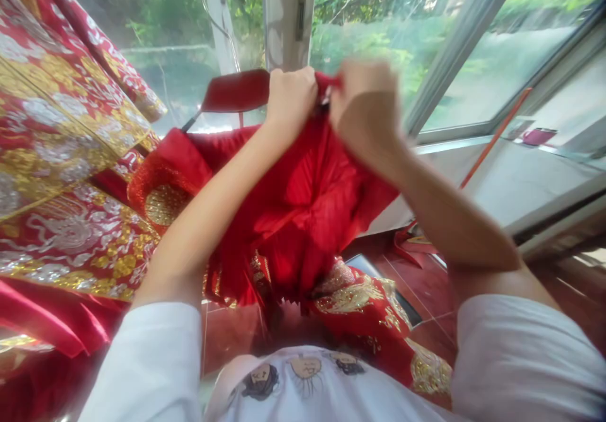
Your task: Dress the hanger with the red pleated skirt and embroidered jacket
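A red garment (303, 182) with gold embroidery hangs in front of me, its plain red lining facing my side. My left hand (291, 96) is closed on its upper edge. Beside it, my right hand (367, 103) is blurred by motion but its fingers are curled round the same edge. Something small and pale shows in the fabric between the two hands, too smeared to name. A gold-patterned part of the garment (355, 305) drapes low, near my shirt. Just left of my left hand is a dark red flat piece (237, 90); I cannot tell what it is.
Red cloths embroidered in gold and silver (61, 156) hang on the left. Windows (392, 49) stand ahead. A red stick (497, 134) leans at the right, near a pink bowl-like object (540, 135) on a ledge. Below lies a red tiled floor (231, 333).
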A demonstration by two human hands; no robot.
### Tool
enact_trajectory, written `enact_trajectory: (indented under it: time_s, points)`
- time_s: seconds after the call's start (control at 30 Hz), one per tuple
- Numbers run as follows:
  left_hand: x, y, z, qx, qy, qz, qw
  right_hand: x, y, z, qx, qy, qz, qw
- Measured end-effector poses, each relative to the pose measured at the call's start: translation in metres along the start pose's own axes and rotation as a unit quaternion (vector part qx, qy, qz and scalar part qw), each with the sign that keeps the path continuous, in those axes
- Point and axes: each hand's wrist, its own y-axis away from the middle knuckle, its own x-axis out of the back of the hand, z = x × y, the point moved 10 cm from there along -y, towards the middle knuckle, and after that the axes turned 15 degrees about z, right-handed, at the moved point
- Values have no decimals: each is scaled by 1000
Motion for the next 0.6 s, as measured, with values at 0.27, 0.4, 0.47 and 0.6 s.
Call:
enact_trajectory:
  time_s: [0.27,0.4,0.47,0.6]
  points:
    - [28,15,-14,-89,-75,-69,991,-29,100,51,120,165,-41,978]
    - [32,17,-27,-96,-106,-57,988,-23,92,67,90,154,-116,977]
    - [31,16,-27,-97,-116,-58,987,-9,80,64,104,91,-81,987]
    - [28,12,-28,-77,-105,-55,990,18,66,65,124,73,41,989]
